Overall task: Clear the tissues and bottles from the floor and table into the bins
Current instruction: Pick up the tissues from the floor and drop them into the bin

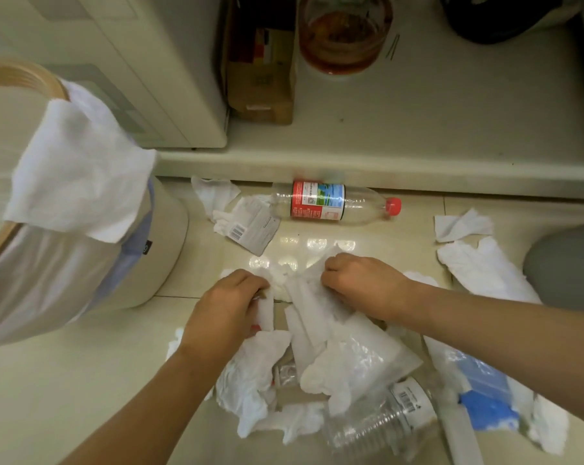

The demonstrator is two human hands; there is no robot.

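Observation:
White tissues (312, 317) lie heaped on the tiled floor in front of me. My left hand (228, 302) and my right hand (357, 283) both grip bunches of this heap, fingers curled into the paper. A clear bottle with a red label and red cap (331, 203) lies on its side by the raised step. A second clear ribbed bottle (381, 421) lies at the bottom, partly under tissues. More tissues (482, 266) are spread at the right, and others (216, 199) by the step. A bin with a wooden rim (25, 78) stands at the left with a tissue (79, 172) draped over its edge.
A printed wrapper (255, 226) lies next to the red-label bottle. A blue and clear plastic pack (482, 387) sits at the lower right. On the raised step stand a white appliance (156, 62), a cardboard box (260, 78) and a glass jar (344, 31). A grey object (566, 266) is at the right edge.

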